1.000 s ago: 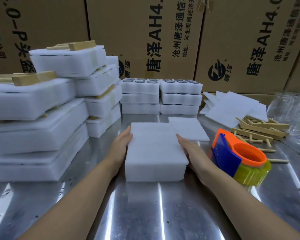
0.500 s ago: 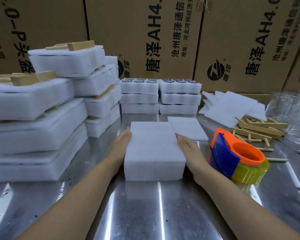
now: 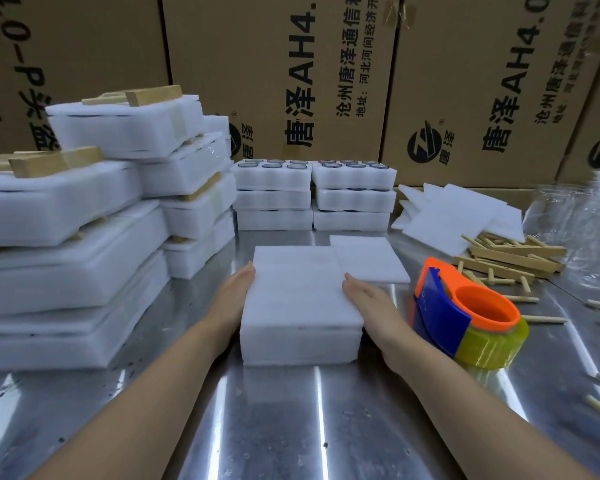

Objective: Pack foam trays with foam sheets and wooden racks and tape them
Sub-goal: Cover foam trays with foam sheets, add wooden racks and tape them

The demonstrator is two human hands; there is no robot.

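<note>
Pressing the foam tray [image 3: 298, 306] between left hand [image 3: 234, 296] and right hand [image 3: 368, 303], fingers straight and flat against its sides (nothing gripped). Resting it mid-way on a shiny metal table [image 3: 291, 427] streaked with reflections. Lying just right: a tape dispenser [image 3: 465, 313], wooden racks [image 3: 513, 254], loose foam sheets [image 3: 458, 216]. Standing stacked at left: taped trays [image 3: 66, 265]. Walling off the back: printed cardboard boxes [image 3: 274, 81].

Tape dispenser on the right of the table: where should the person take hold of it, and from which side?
Probably by the orange core, from above with the right hand. The tape dispenser lies on its side, so the core's opening faces up: fingers can hook in, with the thumb outside on the yellow tape roll. Avoid the blue guard on the end nearer the foam tray.
</note>
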